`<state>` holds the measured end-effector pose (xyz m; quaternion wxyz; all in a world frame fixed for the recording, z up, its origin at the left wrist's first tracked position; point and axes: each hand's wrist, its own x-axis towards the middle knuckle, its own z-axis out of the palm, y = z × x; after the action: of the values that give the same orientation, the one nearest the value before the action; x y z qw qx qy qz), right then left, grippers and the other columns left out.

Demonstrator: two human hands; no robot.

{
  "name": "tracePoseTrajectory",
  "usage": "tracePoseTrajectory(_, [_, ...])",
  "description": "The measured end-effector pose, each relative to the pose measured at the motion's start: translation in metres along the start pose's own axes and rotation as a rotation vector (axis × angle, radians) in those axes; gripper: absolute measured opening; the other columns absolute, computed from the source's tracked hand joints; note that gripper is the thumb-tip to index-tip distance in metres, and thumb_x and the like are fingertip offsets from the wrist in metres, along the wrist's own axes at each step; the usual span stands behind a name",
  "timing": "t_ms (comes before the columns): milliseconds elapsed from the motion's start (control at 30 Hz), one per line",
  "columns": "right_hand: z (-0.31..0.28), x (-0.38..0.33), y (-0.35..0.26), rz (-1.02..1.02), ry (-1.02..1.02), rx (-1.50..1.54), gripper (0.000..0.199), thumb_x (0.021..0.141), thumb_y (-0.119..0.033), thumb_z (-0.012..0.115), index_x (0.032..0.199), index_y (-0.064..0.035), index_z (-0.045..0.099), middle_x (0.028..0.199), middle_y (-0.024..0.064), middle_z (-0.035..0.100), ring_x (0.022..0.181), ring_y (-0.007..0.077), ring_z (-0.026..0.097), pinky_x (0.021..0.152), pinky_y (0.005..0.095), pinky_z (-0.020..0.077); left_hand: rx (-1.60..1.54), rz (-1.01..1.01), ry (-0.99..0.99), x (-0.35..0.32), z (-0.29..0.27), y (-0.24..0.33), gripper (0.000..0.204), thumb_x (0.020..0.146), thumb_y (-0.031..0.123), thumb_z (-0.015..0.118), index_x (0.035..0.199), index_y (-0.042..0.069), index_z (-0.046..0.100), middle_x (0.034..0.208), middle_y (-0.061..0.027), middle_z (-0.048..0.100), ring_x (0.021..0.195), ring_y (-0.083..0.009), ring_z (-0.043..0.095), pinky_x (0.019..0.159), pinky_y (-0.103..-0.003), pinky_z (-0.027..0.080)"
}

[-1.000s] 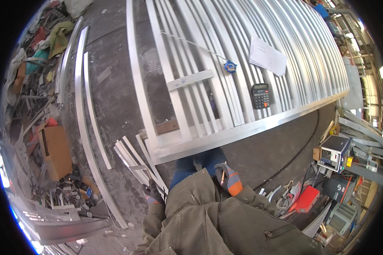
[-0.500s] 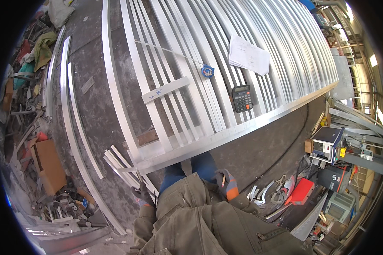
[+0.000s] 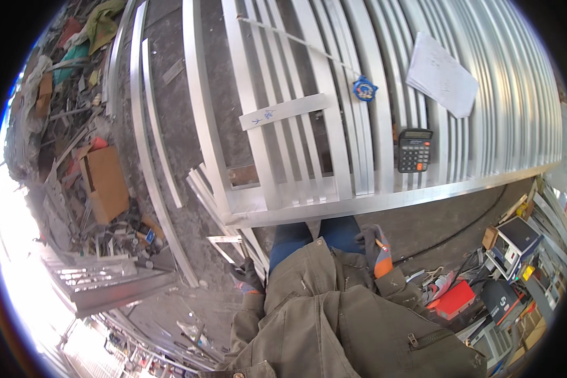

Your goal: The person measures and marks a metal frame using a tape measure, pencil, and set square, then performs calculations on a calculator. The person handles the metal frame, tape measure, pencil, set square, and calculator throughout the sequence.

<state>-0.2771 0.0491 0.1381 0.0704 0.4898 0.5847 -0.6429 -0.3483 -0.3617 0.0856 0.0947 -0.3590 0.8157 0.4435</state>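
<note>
My right hand (image 3: 375, 251), in a grey and orange glove, hangs beside my right thigh with a short pencil-like stick (image 3: 379, 243) in its fingers. In a dark glove, my left hand (image 3: 248, 281) hangs by my left hip with loose fingers, and I see nothing in it. Just ahead of my legs lies a large frame of aluminium bars (image 3: 334, 157). On the frame rest a black calculator (image 3: 415, 150), a blue tape measure (image 3: 364, 89) with its tape pulled out, a white sheet of paper (image 3: 442, 74) and a short marked aluminium piece (image 3: 283, 111).
Loose aluminium bars (image 3: 150, 145) lie on the floor to the left, beside a cardboard box (image 3: 106, 181) and a pile of scrap. At the right stand tools, a red case (image 3: 455, 300) and small machines (image 3: 514, 239). A black cable crosses the floor there.
The view has swung a little, so the frame and calculator sit slightly differently in the picture. Both hands stay hanging at my sides.
</note>
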Motion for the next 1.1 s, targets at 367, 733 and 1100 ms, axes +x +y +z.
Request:
tracePoseTrajectory(367, [-0.018, 0.027, 0.004, 0.086, -0.07, -0.053, 0.014, 0.107, -0.015, 0.057, 0.115, -0.0052, 0.061, 0.091, 0.0094, 0.073, 0.079, 0.0144, 0.068, 0.07, 0.0279, 0.0535, -0.105, -0.244, 0.202, -0.064, 0.018, 0.005, 0.107, 0.086, 0.039, 0.087, 0.159, -0.007, 0.024, 0.115, -0.0126, 0.058, 0.104, -0.0214, 0.056, 0.09, -0.036, 0.049])
tracePoseTrajectory(733, [0.011, 0.021, 0.013, -0.104, -0.02, -0.232, 0.023, 0.106, -0.015, 0.062, 0.118, 0.0037, 0.069, 0.094, 0.0067, 0.073, 0.083, 0.0082, 0.062, 0.073, 0.0272, 0.0549, -0.049, 0.042, -0.027, 0.001, 0.015, 0.032, 0.089, 0.091, 0.015, 0.08, 0.162, 0.007, 0.027, 0.126, -0.0144, 0.055, 0.099, -0.0223, 0.061, 0.067, -0.035, 0.054])
tracePoseTrajectory(1100, [0.048, 0.032, 0.05, -0.314, 0.063, 0.267, 0.024, 0.102, -0.016, 0.069, 0.123, -0.0052, 0.07, 0.1, 0.0064, 0.075, 0.09, 0.0169, 0.071, 0.08, 0.0316, 0.057, -0.157, 0.44, -0.516, -0.006, 0.11, 0.146, 0.044, 0.104, 0.014, 0.059, 0.145, -0.002, 0.053, 0.095, -0.0051, 0.064, 0.082, -0.0155, 0.059, 0.074, -0.032, 0.051])
